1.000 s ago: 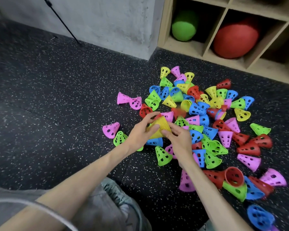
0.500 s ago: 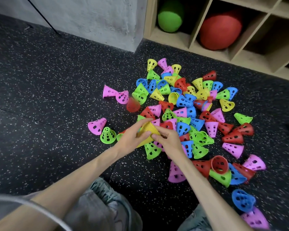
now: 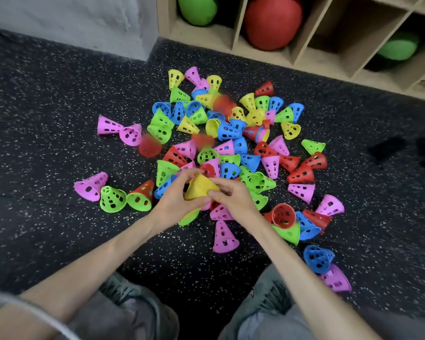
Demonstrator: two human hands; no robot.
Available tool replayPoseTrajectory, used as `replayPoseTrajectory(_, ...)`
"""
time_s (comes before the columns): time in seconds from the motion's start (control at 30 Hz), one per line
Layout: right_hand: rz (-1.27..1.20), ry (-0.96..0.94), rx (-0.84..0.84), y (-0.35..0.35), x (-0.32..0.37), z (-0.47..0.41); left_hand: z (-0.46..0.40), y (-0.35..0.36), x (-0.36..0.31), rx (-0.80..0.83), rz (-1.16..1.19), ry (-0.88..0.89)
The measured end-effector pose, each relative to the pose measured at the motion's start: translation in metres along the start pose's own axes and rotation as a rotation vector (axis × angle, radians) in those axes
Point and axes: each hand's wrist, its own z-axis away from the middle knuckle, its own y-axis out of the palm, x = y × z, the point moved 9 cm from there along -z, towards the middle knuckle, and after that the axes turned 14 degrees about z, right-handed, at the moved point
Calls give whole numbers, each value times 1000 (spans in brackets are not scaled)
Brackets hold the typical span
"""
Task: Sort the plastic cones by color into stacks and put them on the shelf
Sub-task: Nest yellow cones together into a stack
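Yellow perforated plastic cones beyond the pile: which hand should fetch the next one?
Probably right: the nearest loose yellow cone lies on its side, while the left hand grips the yellow stack.

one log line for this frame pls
phase: stacking yellow | left hand: grips yellow stack | right hand: grips yellow stack | pile: unsorted on floor | shelf: no cones visible

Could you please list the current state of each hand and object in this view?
Stack of nested yellow plastic cones: held in both hands above the pile.
Left hand: grips the stack.
Right hand: grips the stack.
Loose mixed-colour plastic cones: scattered unsorted on the floor.
Wooden shelf: holds balls, no cones.
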Motion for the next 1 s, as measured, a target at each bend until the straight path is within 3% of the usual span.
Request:
replayPoseTrajectory(0.23,-46,79,-29,-2,-39,22,6,33,10,120,-69,-90)
replayPoseTrajectory(0.53,-33,82,-94,61,-34,54,49,-6,38,143,-292,-272)
replayPoseTrajectory(0.67,5,138,-58,95,-45,60,68,-19,49,214,-417,-258)
replayPoseTrajectory(1.0,-37,301,-18,140,-62,72,83,-40,51,16,-409,-211)
